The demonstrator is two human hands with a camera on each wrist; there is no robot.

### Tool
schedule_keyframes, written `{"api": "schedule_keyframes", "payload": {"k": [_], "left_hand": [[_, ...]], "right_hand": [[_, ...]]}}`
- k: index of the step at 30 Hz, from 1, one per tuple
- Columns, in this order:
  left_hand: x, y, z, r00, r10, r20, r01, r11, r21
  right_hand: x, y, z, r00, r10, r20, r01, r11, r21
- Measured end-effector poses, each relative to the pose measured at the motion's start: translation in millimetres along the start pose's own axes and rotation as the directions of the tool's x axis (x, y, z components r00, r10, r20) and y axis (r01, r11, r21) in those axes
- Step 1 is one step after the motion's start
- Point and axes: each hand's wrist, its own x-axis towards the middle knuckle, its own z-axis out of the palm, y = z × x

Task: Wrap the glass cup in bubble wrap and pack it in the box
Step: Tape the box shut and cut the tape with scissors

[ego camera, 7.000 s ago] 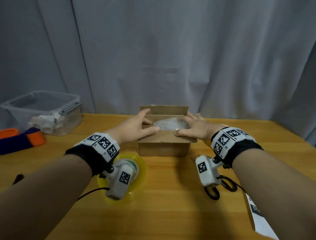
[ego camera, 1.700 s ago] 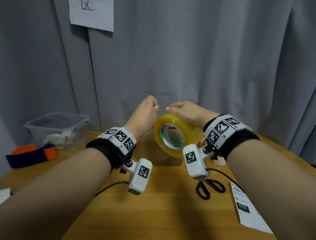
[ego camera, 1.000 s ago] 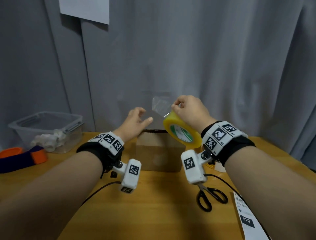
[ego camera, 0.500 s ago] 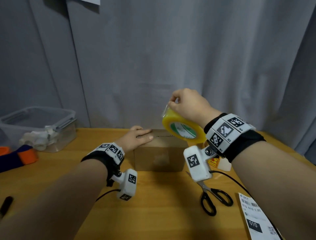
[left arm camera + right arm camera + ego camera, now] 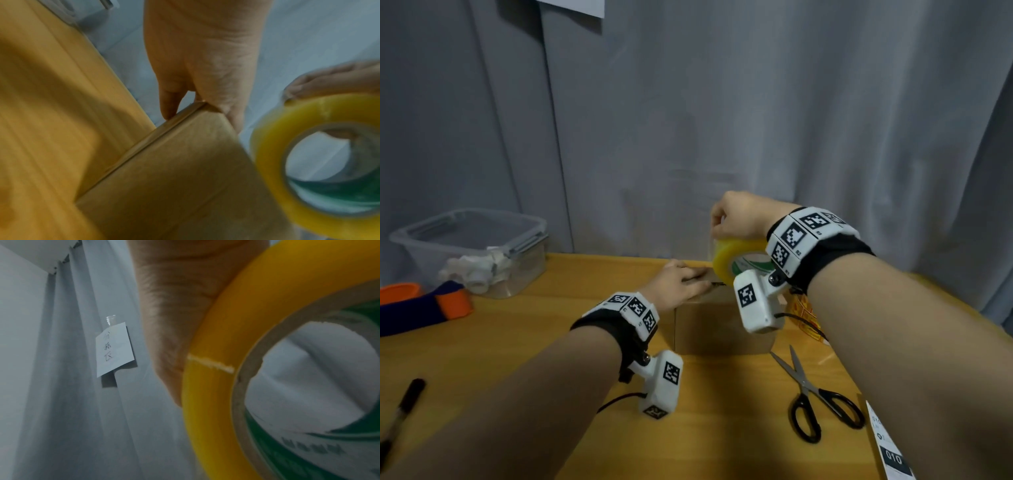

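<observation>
Right hand (image 5: 743, 216) grips tape roll (image 5: 736, 260); left hand (image 5: 678, 282) seemingly flat on box (image 5: 715, 329).

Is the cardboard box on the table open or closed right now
Closed. The brown cardboard box has its top flaps folded flat, and the left hand presses them down while the right hand holds the yellow tape roll above it.

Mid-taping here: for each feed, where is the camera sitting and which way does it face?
Head: worn on the head, facing forward and down at the table; both forearms, left hand on the box, right hand gripping the tape roll.
Left wrist: looks along the left hand toward the box's top edge.
Right wrist: tilted up past the right hand at the curtain.
Shared: the tape roll appears in all three.
</observation>
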Motion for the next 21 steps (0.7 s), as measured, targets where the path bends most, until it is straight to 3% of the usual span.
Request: {"api": "schedule_keyframes", "payload": {"k": [2,3,6,8,11,18,21], "left_hand": [[-4,8,-9,1.0,0.017,0.015,-0.017,1.0,0.021],[-7,15,-15,0.999,0.036,-0.032,-0.038,0.998,-0.05],[-13,34,-33,0.983,-0.018,-0.182,-0.069,0.885,-0.461],[-12,39,-37,0.993,-0.049,-0.111,-0.027,0.801,-0.597],[-9,42,-38,0.998,-0.054,-0.023,0.03,0.805,-0.592],[-7,48,-37,0.998,-0.064,-0.022,0.028,0.681,-0.732],[-9,54,-39,0.998,-0.058,-0.04,0.011,0.681,-0.732]], "right_hand": [[7,-2,0,1.0,0.004,0.03,-0.004,1.0,-0.001],[9,-3,0,0.999,0.002,0.044,-0.002,1.0,-0.002],[15,-2,0,0.998,0.003,0.064,-0.004,1.0,0.01],[18,-3,1,0.997,0.004,0.073,-0.004,1.0,0.0],[19,-2,2,0.997,-0.012,0.08,0.012,1.0,0.005],[7,11,2,0.998,-0.064,0.023,0.062,0.995,0.078],[-2,18,-1,0.998,-0.061,0.009,0.059,0.983,0.173]]}}
